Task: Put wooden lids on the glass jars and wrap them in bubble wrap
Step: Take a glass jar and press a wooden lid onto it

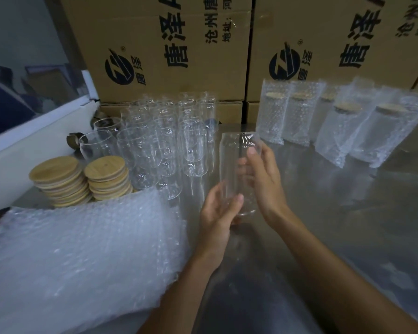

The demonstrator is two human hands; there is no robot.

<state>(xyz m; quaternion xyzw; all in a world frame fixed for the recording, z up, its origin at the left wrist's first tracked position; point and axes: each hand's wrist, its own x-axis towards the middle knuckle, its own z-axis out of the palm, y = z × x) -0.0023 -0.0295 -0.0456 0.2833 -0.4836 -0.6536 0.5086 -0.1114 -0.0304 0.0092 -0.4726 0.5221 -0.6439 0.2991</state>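
Left hand (219, 210) and right hand (263, 179) hold lidless glass jar (239, 165)

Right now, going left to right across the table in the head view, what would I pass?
Stacks of wooden lids → cluster of empty glass jars → the lidless glass jar gripped by both the left hand and the right hand → row of bubble-wrapped lidded jars.

Lids (82, 180) left of jars (169, 138); boxes (251, 44) behind.
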